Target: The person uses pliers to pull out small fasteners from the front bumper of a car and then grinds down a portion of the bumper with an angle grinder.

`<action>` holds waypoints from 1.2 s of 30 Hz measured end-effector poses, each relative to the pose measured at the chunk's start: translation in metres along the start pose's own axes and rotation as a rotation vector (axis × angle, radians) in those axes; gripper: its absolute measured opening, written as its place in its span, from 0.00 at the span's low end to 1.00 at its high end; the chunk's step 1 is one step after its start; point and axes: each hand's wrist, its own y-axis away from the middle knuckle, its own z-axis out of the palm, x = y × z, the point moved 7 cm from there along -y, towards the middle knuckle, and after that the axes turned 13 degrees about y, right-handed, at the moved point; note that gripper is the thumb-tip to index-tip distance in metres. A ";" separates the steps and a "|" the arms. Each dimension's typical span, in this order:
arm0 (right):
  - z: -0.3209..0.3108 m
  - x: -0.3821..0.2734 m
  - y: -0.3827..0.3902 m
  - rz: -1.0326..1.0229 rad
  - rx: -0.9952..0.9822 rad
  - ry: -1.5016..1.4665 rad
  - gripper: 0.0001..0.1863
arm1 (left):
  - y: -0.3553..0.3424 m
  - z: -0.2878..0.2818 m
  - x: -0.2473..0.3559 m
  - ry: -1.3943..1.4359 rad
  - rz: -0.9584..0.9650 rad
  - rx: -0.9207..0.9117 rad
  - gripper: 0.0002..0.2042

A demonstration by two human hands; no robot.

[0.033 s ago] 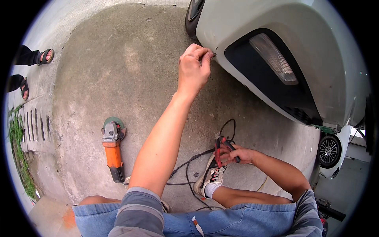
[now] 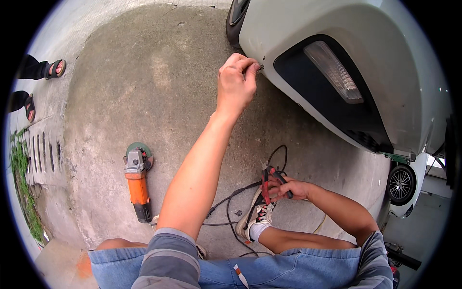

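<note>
Two bare hands: left hand [image 2: 236,84] far out at the car bumper [image 2: 284,29], right hand [image 2: 295,189] nearer and to the right, by the shoe [image 2: 251,219]
Left fingers: thumb and fingertips pinched together on a small dark piece [image 2: 260,68] at the bumper's left corner; whether that piece is fixed to the bumper I cannot tell
Right fingers: curled round the handles of red-and-black pliers [image 2: 265,185]
Pliers: handles spread, head pointing to the far side, just beyond the shoe; too small to tell how the jaws stand
Bumper: pale, on the far right, with a clear lamp [image 2: 335,72] set in a black recess [image 2: 298,70]
Angle grinder [image 2: 138,188]: lying on the concrete floor [image 2: 115,96] to the left of the left forearm, orange body, green disc at its far end
Cable [image 2: 231,194]: dark, looping over the floor around the shoe and near the pliers
Far left: another person's feet in dark sandals [image 2: 58,69], and a slotted drain [image 2: 44,153] nearer than they are
Near edge: blue denim shorts [image 2: 308,267] and grey striped sleeves [image 2: 168,260]
</note>
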 end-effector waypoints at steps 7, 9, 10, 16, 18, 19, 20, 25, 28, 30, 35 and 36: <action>0.005 -0.003 0.000 -0.006 -0.023 0.007 0.46 | -0.003 -0.003 -0.003 -0.013 -0.060 -0.009 0.05; 0.004 -0.001 -0.001 -0.014 -0.020 0.006 0.45 | -0.004 -0.004 -0.006 -0.017 -0.085 -0.013 0.05; 0.004 0.000 -0.001 -0.014 -0.021 0.008 0.45 | -0.004 -0.005 -0.008 0.020 -0.111 -0.019 0.05; 0.007 -0.006 0.000 -0.014 -0.008 0.023 0.45 | 0.001 -0.004 -0.002 0.082 -0.165 -0.036 0.06; 0.008 -0.010 0.000 -0.006 0.016 0.022 0.41 | 0.003 -0.005 -0.001 0.087 -0.167 -0.024 0.06; 0.008 -0.010 -0.001 -0.005 0.014 0.022 0.41 | 0.003 -0.005 -0.002 0.102 -0.172 -0.016 0.06; 0.007 -0.011 -0.002 -0.006 0.007 0.028 0.43 | 0.003 -0.005 -0.002 0.119 -0.177 -0.008 0.06; -0.001 -0.010 -0.004 -0.020 0.020 0.006 0.40 | 0.004 0.002 -0.005 0.119 -0.172 0.013 0.06; -0.006 -0.009 -0.007 -0.018 0.026 0.007 0.40 | 0.004 0.003 -0.009 0.124 -0.163 0.041 0.06; -0.011 -0.005 -0.008 -0.040 0.018 -0.008 0.39 | 0.005 0.005 -0.011 0.132 -0.158 0.052 0.05; -0.011 -0.020 -0.004 -0.079 0.013 -0.050 0.34 | 0.005 -0.001 -0.014 0.142 -0.164 0.058 0.05; -0.010 -0.027 -0.002 -0.093 0.039 -0.054 0.33 | 0.006 -0.003 -0.015 0.138 -0.163 0.059 0.05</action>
